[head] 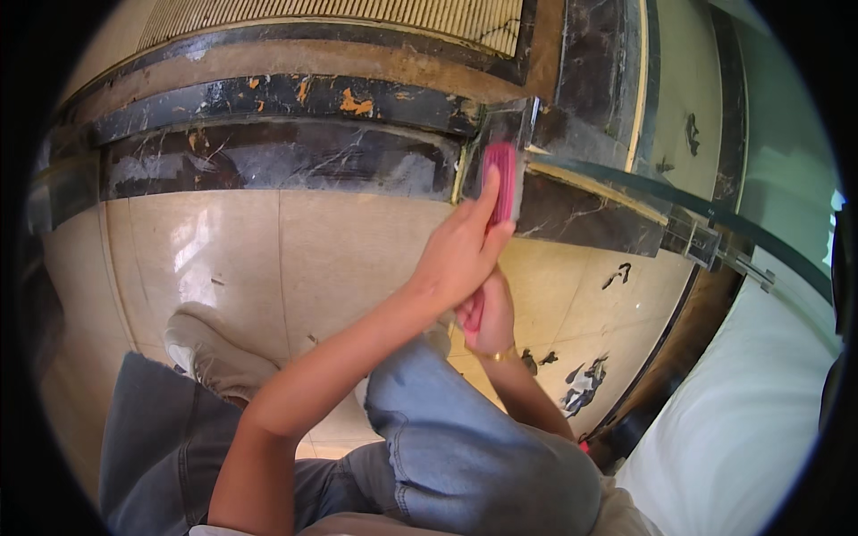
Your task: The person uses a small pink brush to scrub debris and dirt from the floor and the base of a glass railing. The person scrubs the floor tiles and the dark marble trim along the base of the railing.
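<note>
A long pink tool (507, 177) lies over the dark marble sill beside the edge of a glass panel; its kind cannot be told. My left hand (459, 251) is on it, one finger stretched along its pink upper part and the rest of the fingers partly hidden. Lower down, my right hand (495, 311), with a gold-coloured bracelet at the wrist, closes around the pink lower end. Worn black marble (288, 157) with scratches and pale patches runs left from the tool. Behind it stands a dark ledge (268, 100) with orange patches.
A ribbed beige mat or grate (335, 20) lies beyond the ledge. The glass panel (603, 177) curves right to a clear-looking fitting (700, 244). Dark scraps (586, 388) are scattered on the beige tiled floor (355, 254). White fabric (724, 415) is at the right, a light shoe (214, 355) at the left.
</note>
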